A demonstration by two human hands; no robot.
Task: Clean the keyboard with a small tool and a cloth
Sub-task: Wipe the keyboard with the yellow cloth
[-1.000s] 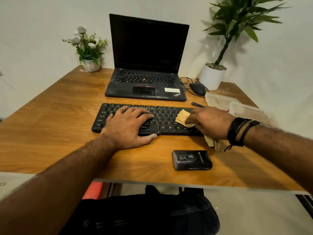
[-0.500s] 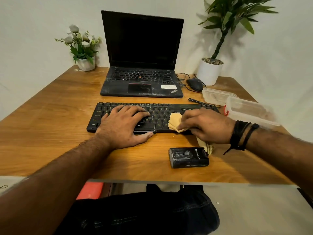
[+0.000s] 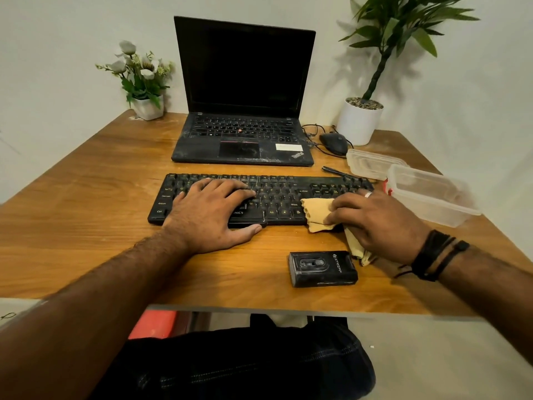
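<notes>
A black keyboard [image 3: 284, 194] lies across the middle of the wooden desk [image 3: 86, 197]. My left hand [image 3: 213, 212] rests flat on its left half, fingers spread over the keys, holding nothing. My right hand [image 3: 377, 220] presses a tan cloth [image 3: 317, 213] onto the keyboard's lower right part; the cloth's tail hangs out under my palm onto the desk. A thin black tool [image 3: 336, 170] lies on the desk just behind the keyboard's right end.
An open black laptop [image 3: 245, 134] stands behind the keyboard. A black mouse [image 3: 334, 142], two clear plastic containers [image 3: 432, 194] and a potted plant [image 3: 360, 119] sit at the right. A flower pot [image 3: 148, 106] is at back left. A small black box [image 3: 323, 268] lies near the front edge.
My right hand has slid the cloth from the upper keys down toward the keyboard's front edge. My left hand has stayed on the keys. The camera view shifted slightly.
</notes>
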